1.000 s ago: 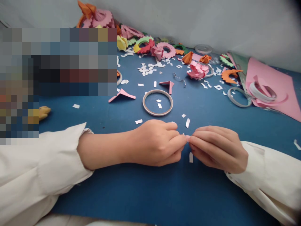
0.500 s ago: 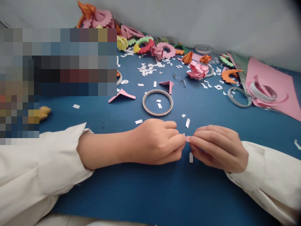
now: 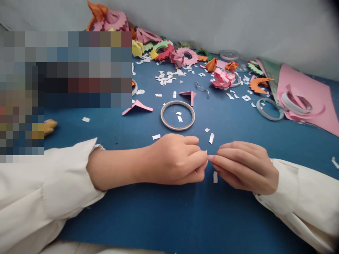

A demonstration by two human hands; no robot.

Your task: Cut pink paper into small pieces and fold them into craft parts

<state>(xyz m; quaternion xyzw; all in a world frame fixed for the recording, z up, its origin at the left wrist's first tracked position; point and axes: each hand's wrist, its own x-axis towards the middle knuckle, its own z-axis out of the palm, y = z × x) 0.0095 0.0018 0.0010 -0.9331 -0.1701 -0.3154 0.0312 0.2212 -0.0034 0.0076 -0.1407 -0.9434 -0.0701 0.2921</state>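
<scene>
My left hand (image 3: 180,159) is closed, its fingers curled and pinched over the blue table. Fingertip to fingertip with it, my right hand (image 3: 246,165) is closed in a pinch too. A tiny white edge (image 3: 206,151) shows at the left fingertips; whatever the fingers hold is mostly hidden. Just below the gap between the hands lies a small white paper strip (image 3: 215,177). Another white scrap (image 3: 211,138) rests a little beyond them. A narrow tape roll (image 3: 161,116) lies flat behind my left hand, with two white scraps inside its ring.
Folded pink strips (image 3: 137,107) lie near the tape roll. Further back are many white scraps (image 3: 165,78), a crumpled pink paper flower (image 3: 222,78) and coloured paper rings (image 3: 186,55). Pink sheets (image 3: 309,81) and more tape rolls (image 3: 269,110) sit at right. Blurred blocks cover the upper left.
My right hand has shifted slightly left, so its fingertips come closer to my left ones. My left hand stays almost still; the things on the table have not moved.
</scene>
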